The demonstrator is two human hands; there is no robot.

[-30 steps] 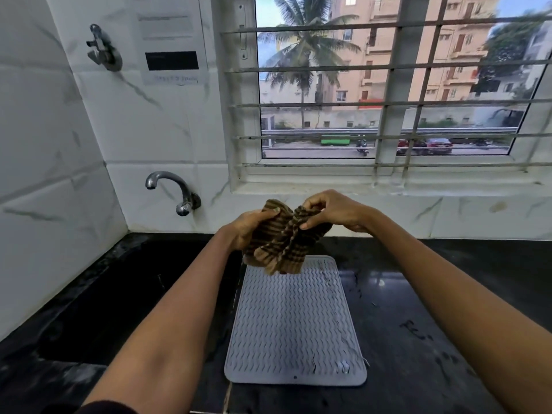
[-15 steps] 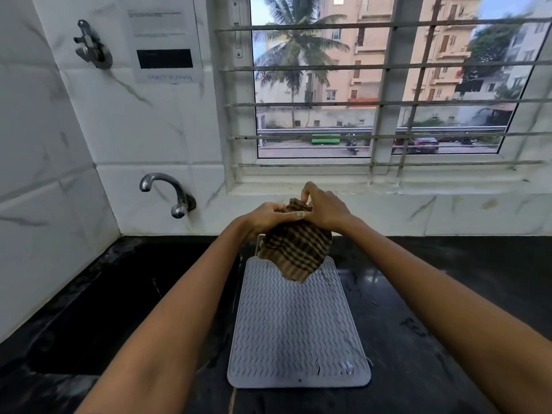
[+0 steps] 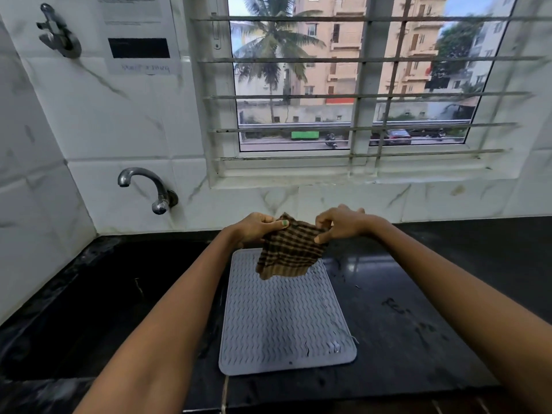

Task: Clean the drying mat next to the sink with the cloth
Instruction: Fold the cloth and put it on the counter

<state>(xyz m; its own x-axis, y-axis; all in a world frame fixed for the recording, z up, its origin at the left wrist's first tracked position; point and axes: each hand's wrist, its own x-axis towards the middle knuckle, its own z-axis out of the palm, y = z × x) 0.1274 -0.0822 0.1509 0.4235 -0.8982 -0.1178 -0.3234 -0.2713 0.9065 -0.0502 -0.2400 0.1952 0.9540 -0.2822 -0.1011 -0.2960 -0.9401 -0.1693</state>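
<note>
A grey ribbed drying mat (image 3: 283, 318) lies flat on the black counter just right of the sink. Above its far end hangs a brown and black striped cloth (image 3: 288, 253), spread between both hands. My left hand (image 3: 257, 227) pinches the cloth's upper left corner. My right hand (image 3: 340, 224) pinches its upper right edge. The cloth's lower edge hangs over the mat's far end; I cannot tell whether it touches the mat.
A black sink (image 3: 104, 303) sits left of the mat, with a chrome tap (image 3: 149, 188) on the tiled wall above it. Black counter (image 3: 418, 309) extends right of the mat. A barred window (image 3: 352, 85) is behind.
The cloth was bunched between my hands; my hands have drawn apart and it now hangs spread out flat over the mat's far end.
</note>
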